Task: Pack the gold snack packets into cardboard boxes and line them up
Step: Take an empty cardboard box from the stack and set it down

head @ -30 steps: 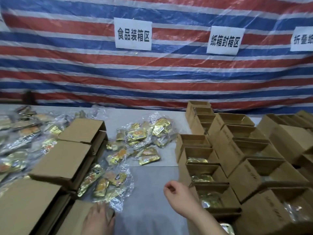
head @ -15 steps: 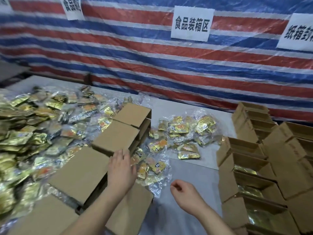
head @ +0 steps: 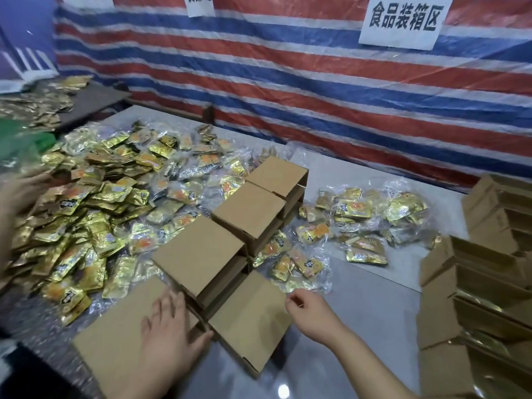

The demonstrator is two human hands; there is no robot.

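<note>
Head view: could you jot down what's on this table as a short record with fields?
Left hand: fingers spread flat on the nearest closed brown cardboard box
Right hand: fingers loosely curled, holding nothing, by another closed cardboard box
Loose heap: gold foil snack packets, left of the closed boxes
Right edge: open cardboard boxes, some showing gold inside
Backdrop: red, white and blue striped tarp

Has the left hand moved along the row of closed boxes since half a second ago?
Yes. The left hand came back toward the person, from the middle boxes to the nearest closed box.
</note>
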